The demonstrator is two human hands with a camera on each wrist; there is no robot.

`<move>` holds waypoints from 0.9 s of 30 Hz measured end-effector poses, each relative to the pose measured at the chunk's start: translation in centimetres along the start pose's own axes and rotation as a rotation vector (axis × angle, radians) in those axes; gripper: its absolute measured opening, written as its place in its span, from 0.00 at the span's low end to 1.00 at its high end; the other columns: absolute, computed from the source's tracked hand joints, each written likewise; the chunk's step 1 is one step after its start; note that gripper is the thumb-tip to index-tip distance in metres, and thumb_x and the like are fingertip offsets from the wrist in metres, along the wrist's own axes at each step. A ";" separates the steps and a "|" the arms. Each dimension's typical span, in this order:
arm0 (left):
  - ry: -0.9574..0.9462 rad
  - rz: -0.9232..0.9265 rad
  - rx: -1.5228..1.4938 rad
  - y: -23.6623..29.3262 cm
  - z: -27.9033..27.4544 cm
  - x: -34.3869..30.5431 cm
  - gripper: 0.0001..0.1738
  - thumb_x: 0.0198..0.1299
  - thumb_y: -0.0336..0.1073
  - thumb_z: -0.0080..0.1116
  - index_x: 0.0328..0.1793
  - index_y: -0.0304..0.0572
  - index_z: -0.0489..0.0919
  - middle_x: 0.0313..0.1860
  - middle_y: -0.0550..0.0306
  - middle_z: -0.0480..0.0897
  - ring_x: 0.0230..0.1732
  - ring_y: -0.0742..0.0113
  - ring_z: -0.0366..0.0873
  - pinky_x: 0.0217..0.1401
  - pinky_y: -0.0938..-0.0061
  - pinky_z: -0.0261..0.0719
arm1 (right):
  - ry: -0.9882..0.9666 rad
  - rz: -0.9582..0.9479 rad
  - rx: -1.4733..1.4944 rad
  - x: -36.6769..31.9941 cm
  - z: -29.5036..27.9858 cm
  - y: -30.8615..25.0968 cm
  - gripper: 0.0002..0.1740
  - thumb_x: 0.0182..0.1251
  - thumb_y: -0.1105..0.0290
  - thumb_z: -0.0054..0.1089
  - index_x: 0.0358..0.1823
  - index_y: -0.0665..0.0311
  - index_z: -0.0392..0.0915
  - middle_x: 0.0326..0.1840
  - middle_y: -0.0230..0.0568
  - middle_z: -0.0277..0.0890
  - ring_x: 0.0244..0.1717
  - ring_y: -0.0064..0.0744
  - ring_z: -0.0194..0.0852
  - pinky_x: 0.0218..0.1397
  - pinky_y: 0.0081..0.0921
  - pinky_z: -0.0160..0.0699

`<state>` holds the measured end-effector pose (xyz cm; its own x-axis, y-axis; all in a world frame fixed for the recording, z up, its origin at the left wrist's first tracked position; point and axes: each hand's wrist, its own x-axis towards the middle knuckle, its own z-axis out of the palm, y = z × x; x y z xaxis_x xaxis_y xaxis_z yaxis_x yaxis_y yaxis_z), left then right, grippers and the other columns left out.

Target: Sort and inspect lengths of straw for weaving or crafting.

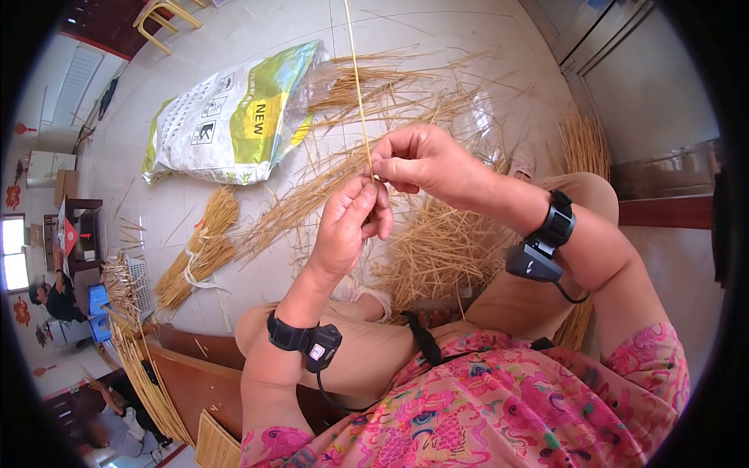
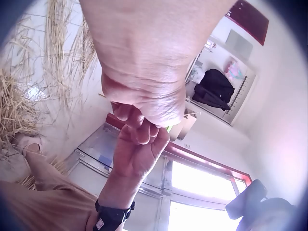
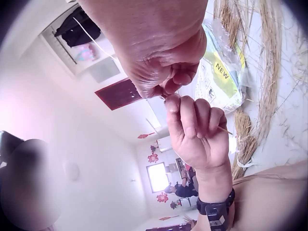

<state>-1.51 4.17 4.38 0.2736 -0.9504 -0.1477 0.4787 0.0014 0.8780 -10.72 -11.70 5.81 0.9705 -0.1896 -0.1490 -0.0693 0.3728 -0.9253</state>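
Note:
A long, thin straw stalk (image 1: 358, 86) rises from between the two hands toward the top of the head view. My right hand (image 1: 425, 160) pinches it between thumb and forefinger. Just below, my left hand (image 1: 349, 226) holds the stalk's lower part, thumb up against curled fingers. The fingertips of both hands meet closely at the stalk. In the right wrist view, a short piece of straw (image 3: 224, 130) sticks out past the little-finger side of the left hand (image 3: 197, 127). The pinch itself is mostly hidden behind the right hand (image 3: 178, 77).
Loose straw (image 1: 437, 253) is heaped on the floor between the legs. A tied straw bundle (image 1: 199, 246) lies to the left, below a white and green plastic sack (image 1: 226, 117). More stalks (image 1: 374, 86) spread beyond the sack's mouth. A brown wooden board (image 1: 195, 382) stands beside the left leg.

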 end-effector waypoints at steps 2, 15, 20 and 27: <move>-0.027 -0.009 -0.035 -0.1 0.1 0.0 0.13 0.71 0.42 0.40 0.38 0.42 0.69 0.23 0.59 0.74 0.20 0.79 0.68 0.20 0.89 0.55 | -0.005 0.009 0.040 0.0 0.0 0.4 0.08 0.64 0.66 0.61 0.32 0.65 0.77 0.22 0.27 0.72 0.20 0.12 0.60 0.23 0.11 0.58; -0.159 -0.068 -0.193 -0.3 -0.2 -0.1 0.14 0.71 0.45 0.40 0.38 0.46 0.69 0.23 0.60 0.74 0.20 0.79 0.68 0.21 0.89 0.54 | 0.003 0.080 0.200 -0.4 0.8 0.8 0.06 0.64 0.69 0.57 0.31 0.63 0.75 0.20 0.26 0.68 0.18 0.12 0.56 0.20 0.12 0.53; -0.174 -0.063 -0.231 -0.7 -0.8 0.1 0.15 0.71 0.46 0.40 0.38 0.46 0.69 0.23 0.60 0.74 0.20 0.79 0.69 0.20 0.89 0.54 | 0.052 0.046 0.139 -0.4 0.6 0.4 0.07 0.63 0.68 0.59 0.30 0.62 0.75 0.19 0.25 0.67 0.18 0.12 0.56 0.20 0.11 0.53; 0.109 -0.004 0.039 0.2 1.1 0.3 0.15 0.70 0.46 0.41 0.39 0.42 0.69 0.19 0.56 0.75 0.19 0.77 0.68 0.21 0.87 0.63 | 0.067 -0.026 0.031 -0.1 0.6 0.5 0.08 0.64 0.66 0.60 0.30 0.63 0.76 0.19 0.24 0.68 0.19 0.11 0.59 0.21 0.12 0.58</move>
<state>-2.23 3.55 4.99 0.3623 -0.9108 -0.1980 0.4476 -0.0163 0.8941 -10.74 -10.92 5.58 0.9541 -0.2596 -0.1493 -0.0363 0.3948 -0.9181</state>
